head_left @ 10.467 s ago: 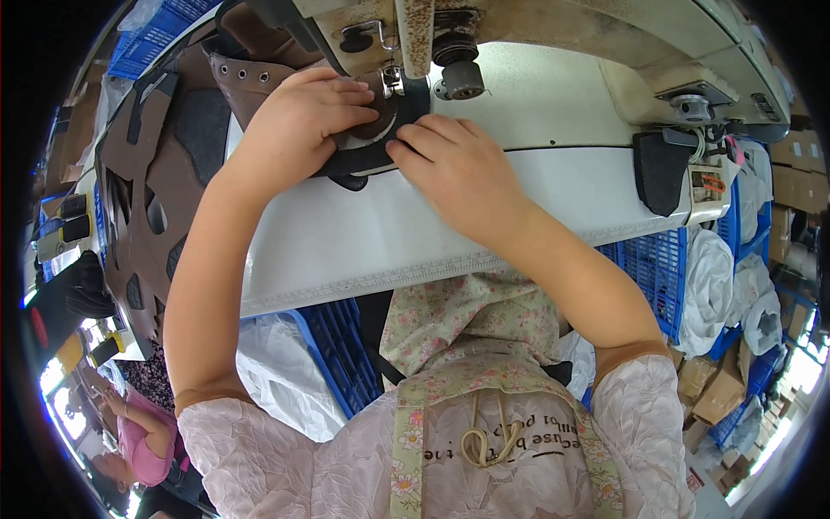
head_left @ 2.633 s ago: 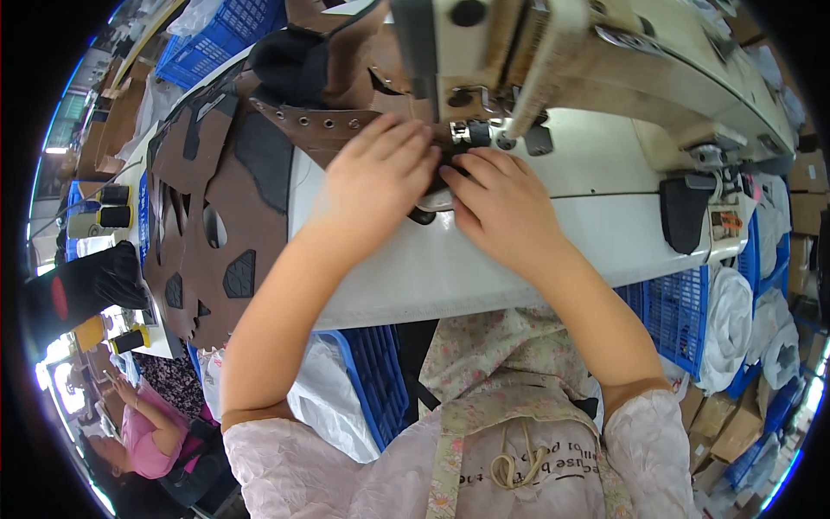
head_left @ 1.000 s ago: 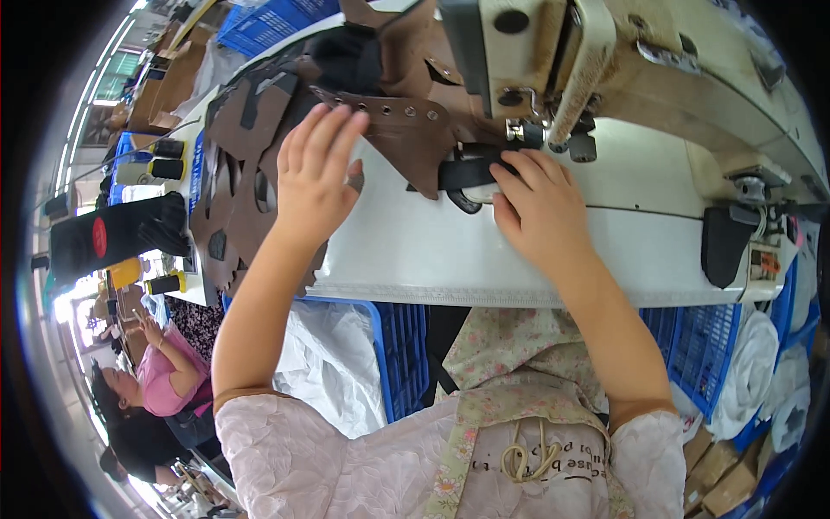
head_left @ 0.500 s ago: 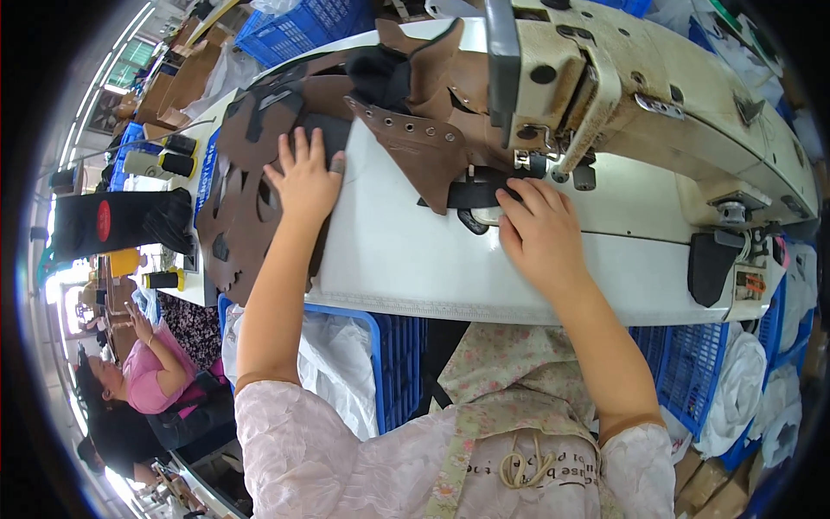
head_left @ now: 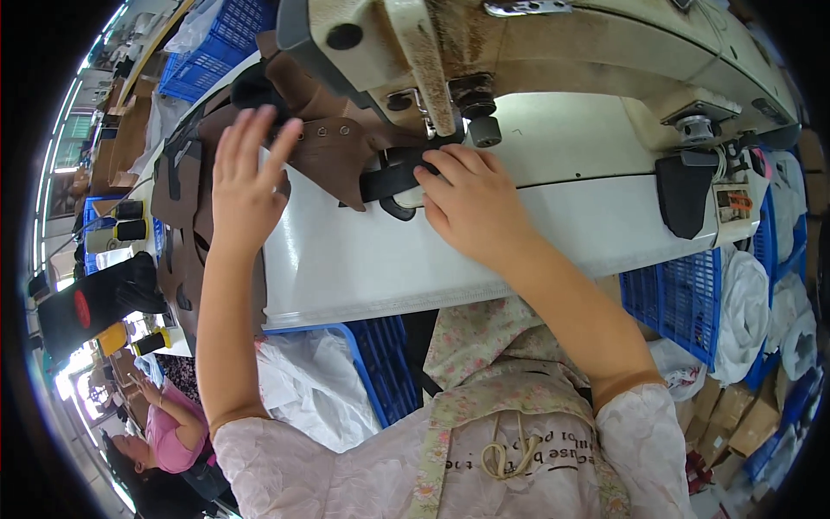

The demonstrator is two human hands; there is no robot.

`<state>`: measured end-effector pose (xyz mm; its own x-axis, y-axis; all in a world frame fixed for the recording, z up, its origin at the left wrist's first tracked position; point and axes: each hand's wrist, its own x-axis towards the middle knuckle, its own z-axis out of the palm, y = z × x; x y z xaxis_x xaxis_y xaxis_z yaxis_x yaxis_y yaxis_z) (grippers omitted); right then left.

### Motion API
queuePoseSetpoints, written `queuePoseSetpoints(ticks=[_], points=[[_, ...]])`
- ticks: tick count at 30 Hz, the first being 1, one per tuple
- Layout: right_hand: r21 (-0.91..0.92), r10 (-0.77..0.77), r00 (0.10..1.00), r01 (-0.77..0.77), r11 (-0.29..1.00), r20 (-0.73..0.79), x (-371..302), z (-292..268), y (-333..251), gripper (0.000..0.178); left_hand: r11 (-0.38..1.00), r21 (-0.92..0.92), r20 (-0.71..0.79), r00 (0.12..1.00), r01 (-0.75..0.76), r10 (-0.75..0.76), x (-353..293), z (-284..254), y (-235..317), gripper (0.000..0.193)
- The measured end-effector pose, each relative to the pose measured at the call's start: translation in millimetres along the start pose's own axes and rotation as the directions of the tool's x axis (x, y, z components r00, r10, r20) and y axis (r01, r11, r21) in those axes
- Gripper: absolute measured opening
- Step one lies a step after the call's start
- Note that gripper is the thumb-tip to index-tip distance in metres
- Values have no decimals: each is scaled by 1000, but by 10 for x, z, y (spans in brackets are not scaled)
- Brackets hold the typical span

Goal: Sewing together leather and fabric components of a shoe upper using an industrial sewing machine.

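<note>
My right hand (head_left: pixel 475 203) rests beside the needle area of the sewing machine (head_left: pixel 571 52), its bent fingers pressing on a black strip (head_left: pixel 389 181). The strip's left end passes by the pointed tip of a brown leather-like piece (head_left: pixel 324 164) with a row of metal eyelets. My left hand (head_left: pixel 246 177) is raised with its fingers apart, over the left side of that piece and the cut brown pieces (head_left: pixel 179 208). Nothing shows in it. A black cloth bundle (head_left: pixel 251 91) lies behind its fingertips. The machine head hides the piece's far part.
The white machine table (head_left: pixel 346 268) has a ruled front edge. Blue crates (head_left: pixel 674 294) with white bags stand below it. Thread cones (head_left: pixel 130 230) sit at the left. Further left, a person in pink (head_left: pixel 173 424) sits at another place.
My left hand has lifted off the brown pieces and moved up toward the black cloth. My right hand stays on the strip. The whole view has shifted and turned.
</note>
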<state>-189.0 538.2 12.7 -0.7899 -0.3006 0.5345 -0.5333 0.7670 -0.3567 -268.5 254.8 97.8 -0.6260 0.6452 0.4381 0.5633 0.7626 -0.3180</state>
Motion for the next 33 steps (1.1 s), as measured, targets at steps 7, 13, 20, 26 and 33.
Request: queuePoseSetpoints(ticks=[7, 13, 20, 26, 33], points=[[42, 39, 998, -41, 998, 44, 4, -15, -33, 29, 927, 95, 158, 925, -363, 346, 294, -73, 233, 78], [11, 33, 999, -34, 999, 12, 1, -6, -13, 26, 863, 20, 248, 839, -505, 485, 371, -19, 331, 62], [-20, 10, 1000, -10, 1000, 8, -42, -24, 97, 22, 854, -124, 347, 784, -505, 514, 331, -123, 568, 58], [61, 19, 1000, -18, 998, -7, -68, -69, 148, 21, 860, -97, 375, 782, -500, 497, 343, -175, 727, 51], [107, 23, 1000, -22, 994, -9, -78, -77, 162, 21, 871, -143, 411, 773, -470, 484, 379, -215, 762, 50]])
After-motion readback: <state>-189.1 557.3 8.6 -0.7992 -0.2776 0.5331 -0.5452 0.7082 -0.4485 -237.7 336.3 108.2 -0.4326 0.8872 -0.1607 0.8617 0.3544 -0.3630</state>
